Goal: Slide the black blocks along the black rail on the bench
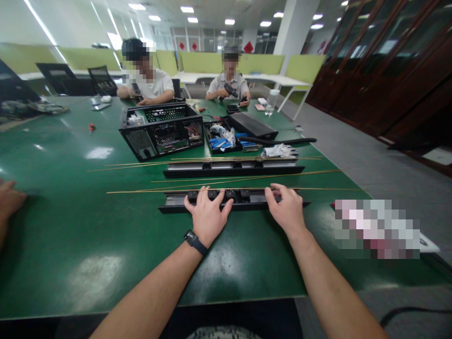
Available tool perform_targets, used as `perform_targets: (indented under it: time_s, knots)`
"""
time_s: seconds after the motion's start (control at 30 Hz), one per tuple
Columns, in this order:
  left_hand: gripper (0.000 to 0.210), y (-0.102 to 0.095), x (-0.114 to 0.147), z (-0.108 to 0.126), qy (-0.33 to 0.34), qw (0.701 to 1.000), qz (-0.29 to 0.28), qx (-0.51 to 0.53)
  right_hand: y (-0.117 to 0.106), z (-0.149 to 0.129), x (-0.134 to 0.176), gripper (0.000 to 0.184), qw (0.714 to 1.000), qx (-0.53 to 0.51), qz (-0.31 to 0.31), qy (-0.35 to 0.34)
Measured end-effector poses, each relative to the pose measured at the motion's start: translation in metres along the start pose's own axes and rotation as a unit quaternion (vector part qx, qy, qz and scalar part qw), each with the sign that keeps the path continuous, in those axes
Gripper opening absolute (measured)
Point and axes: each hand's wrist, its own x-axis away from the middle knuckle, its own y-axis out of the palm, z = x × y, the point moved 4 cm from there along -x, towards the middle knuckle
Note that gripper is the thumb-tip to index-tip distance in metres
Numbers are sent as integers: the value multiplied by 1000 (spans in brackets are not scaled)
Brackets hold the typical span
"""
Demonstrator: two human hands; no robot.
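The nearer black rail (259, 205) lies lengthwise before me, a long channel with a silvery inside. Several small black blocks (245, 195) sit in it. My left hand (211, 212) rests over them with its fingers spread, fingertips touching blocks and rail. Toward the rail's right end, my right hand (287, 207) has thumb and fingers curled around a small dark piece, mostly hidden, that looks like another block. Thin brass-coloured rods (141, 191) run along the rail's far edge, passing behind my fingertips. A second black rail (222, 172) with similar blocks lies parallel behind it.
Farther back are an opened computer case (162, 132), a black tray (221, 149) with gloves, a dark flat panel (252, 125) and a white glove (280, 150). Two people sit across the green table (88, 226). Another person's hand (10, 197) shows at left.
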Motion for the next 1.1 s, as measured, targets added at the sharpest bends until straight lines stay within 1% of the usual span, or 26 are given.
perform_targets:
  time_s: [0.13, 0.27, 0.4, 0.53, 0.73, 0.93, 1.1]
  knots:
    - [39, 0, 0, 0, -2, 1000, 1, 4, 5, -14, 5, 45, 999, -15, -4, -46]
    - [39, 1, 0, 0, -8, 1000, -1, 6, 12, -30, 13, 53, 996, -15, 19, -86]
    - [38, 1, 0, 0, -6, 1000, -2, 3, 19, -41, 18, 55, 993, -12, 27, -115]
    - [38, -1, -1, 1, -6, 1000, -6, 1, 25, -49, 20, 50, 990, -10, 19, -136]
    - [39, -1, -1, 1, -9, 1000, -10, -2, 28, -57, 21, 38, 987, -10, 14, -162]
    - [38, 0, -1, 1, -9, 1000, -10, -3, 29, -60, 22, 32, 983, -4, 15, -181]
    - [38, -1, -1, 1, -9, 1000, -10, -4, 30, -59, 23, 24, 983, -12, 24, -182]
